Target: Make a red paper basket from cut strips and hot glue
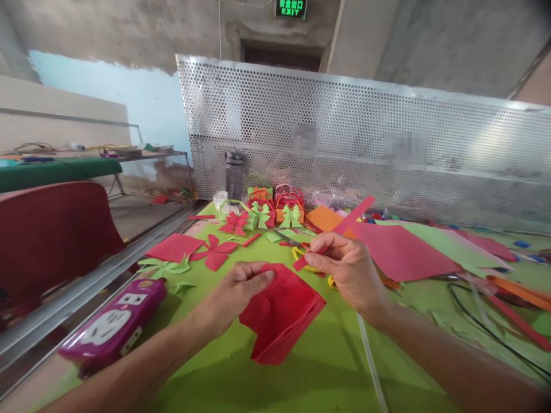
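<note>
My left hand pinches the upper left edge of a folded red paper bag, which is tilted so that its open inside faces me. To the right, my right hand holds a red paper strip between thumb and fingers. One end of that strip points down left toward the bag's rim, apart from it; the long end rises behind the hand. Scissors with yellow handles lie behind my right hand and are partly hidden.
Finished little paper bags with bows stand at the back by a dark bottle. Red petal cutouts and a purple power strip lie left. Red paper sheets and a black cable lie right. A perforated metal panel closes the far side.
</note>
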{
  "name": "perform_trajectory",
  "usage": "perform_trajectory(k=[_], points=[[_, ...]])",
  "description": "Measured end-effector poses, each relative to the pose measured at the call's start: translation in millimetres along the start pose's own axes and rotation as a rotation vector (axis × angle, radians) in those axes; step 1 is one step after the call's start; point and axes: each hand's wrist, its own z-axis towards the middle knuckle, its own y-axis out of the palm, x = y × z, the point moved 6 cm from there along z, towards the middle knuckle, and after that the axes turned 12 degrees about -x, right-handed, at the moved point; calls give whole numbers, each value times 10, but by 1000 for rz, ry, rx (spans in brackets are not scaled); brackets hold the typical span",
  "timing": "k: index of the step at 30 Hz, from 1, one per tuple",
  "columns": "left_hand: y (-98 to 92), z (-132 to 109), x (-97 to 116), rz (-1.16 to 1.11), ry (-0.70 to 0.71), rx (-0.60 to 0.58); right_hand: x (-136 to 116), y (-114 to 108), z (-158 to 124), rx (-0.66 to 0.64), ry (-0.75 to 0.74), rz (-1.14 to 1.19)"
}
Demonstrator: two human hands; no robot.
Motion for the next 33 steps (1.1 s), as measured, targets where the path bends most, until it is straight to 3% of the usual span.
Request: perform_trajectory(k=[11,33], points=[[81,15,-46,-97,10,-38,-84,141,-55,-37,49,-98],[112,21,-67,-198,-20,21,-1,199,-55,-21,107,-152]])
